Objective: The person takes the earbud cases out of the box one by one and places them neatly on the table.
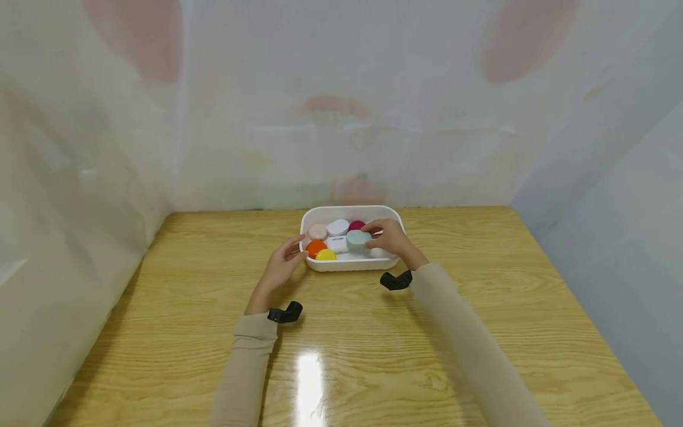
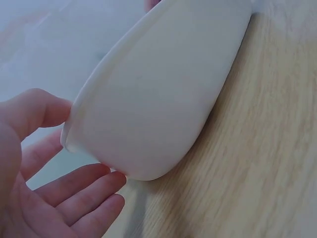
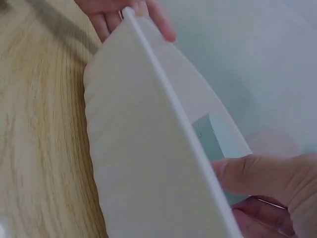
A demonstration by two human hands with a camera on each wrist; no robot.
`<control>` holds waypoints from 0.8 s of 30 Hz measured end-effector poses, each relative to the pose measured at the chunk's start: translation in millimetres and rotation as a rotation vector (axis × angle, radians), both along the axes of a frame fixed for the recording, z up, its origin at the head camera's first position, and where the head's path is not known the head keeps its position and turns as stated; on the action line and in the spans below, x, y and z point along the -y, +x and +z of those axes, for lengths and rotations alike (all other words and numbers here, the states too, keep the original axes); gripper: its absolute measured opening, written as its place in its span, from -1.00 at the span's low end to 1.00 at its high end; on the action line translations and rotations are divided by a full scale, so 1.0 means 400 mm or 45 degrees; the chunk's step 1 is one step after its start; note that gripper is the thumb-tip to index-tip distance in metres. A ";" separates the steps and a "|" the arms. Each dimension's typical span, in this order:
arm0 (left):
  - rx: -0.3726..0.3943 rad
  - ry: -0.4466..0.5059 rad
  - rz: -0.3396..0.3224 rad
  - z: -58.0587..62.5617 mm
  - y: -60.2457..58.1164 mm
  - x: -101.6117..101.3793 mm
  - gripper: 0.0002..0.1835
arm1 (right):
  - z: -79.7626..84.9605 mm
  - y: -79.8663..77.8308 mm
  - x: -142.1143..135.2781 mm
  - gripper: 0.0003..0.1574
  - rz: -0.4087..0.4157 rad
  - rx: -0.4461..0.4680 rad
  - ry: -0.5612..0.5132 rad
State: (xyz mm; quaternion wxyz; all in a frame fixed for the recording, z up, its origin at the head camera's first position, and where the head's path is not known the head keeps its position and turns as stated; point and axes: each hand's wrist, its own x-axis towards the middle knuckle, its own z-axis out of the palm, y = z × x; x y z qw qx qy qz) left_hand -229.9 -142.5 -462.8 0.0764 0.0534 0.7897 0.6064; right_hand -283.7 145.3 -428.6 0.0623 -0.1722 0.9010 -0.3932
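A white plastic basket [image 1: 352, 265] stands at the back of the table. My left hand [image 1: 283, 264] is at its left end; in the left wrist view, the thumb [image 2: 49, 106] meets the rim and the other fingers lie along the end wall. Reaching over the right side, my right hand [image 1: 388, 237] pinches a pale green rounded case [image 1: 357, 239] between thumb and fingers. The right wrist view shows that case [image 3: 218, 136] within the basket, partly hidden by the near wall. Around it lie an orange round piece [image 1: 316, 248], a yellow one [image 1: 326, 255] and a white case [image 1: 337, 245].
Behind these in the basket are a pale pink round piece [image 1: 318, 231], a white rounded one [image 1: 338, 226] and a dark red one [image 1: 356, 225]. The wooden table [image 1: 341, 367] is bounded by pale patterned sheeting [image 1: 341, 160] at the back and sides.
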 end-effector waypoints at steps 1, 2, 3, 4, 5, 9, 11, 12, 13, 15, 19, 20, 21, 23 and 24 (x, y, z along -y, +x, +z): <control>0.007 -0.003 -0.002 0.009 0.005 0.000 -0.45 | 0.002 0.003 0.000 -0.52 0.006 -0.004 -0.014; 0.013 -0.005 -0.004 0.018 0.009 0.000 -0.45 | 0.005 0.008 0.001 -0.52 0.011 -0.008 -0.029; 0.015 -0.012 -0.005 0.027 0.014 0.000 -0.44 | 0.007 0.012 0.002 -0.51 0.016 -0.008 -0.047; 0.013 -0.022 -0.008 0.035 0.018 0.000 -0.44 | 0.010 0.017 0.002 -0.51 0.018 0.000 -0.070; 0.009 -0.031 -0.011 0.043 0.022 -0.001 -0.44 | 0.013 0.022 0.003 -0.51 0.022 0.009 -0.100; -0.009 -0.029 -0.024 0.047 0.028 0.001 -0.44 | 0.023 0.042 0.003 -0.50 0.037 0.054 -0.228; -0.026 -0.025 -0.024 0.022 0.018 0.007 -0.44 | 0.035 0.058 0.005 -0.49 0.052 0.082 -0.274; -0.035 -0.025 -0.024 0.008 0.012 0.010 -0.44 | 0.035 0.063 0.004 -0.49 0.058 0.089 -0.288; -0.039 -0.017 -0.022 -0.004 0.005 0.012 -0.44 | 0.034 0.069 0.004 -0.49 0.067 0.093 -0.298; -0.046 -0.012 -0.022 -0.027 -0.005 0.016 -0.46 | 0.033 0.079 0.002 -0.49 0.073 0.118 -0.322; -0.046 -0.004 -0.031 -0.038 -0.012 0.021 -0.50 | 0.021 0.095 0.001 -0.48 0.097 0.143 -0.376; -0.049 -0.009 -0.040 -0.039 -0.012 0.022 -0.50 | 0.020 0.101 0.002 -0.48 0.105 0.148 -0.391; -0.052 -0.013 -0.044 -0.041 -0.013 0.024 -0.49 | 0.020 0.108 0.004 -0.48 0.118 0.148 -0.406; -0.053 -0.016 -0.054 -0.043 -0.014 0.028 -0.48 | 0.020 0.122 0.008 -0.47 0.139 0.141 -0.428; -0.054 -0.021 -0.059 -0.043 -0.015 0.030 -0.47 | 0.020 0.130 0.010 -0.47 0.143 0.140 -0.439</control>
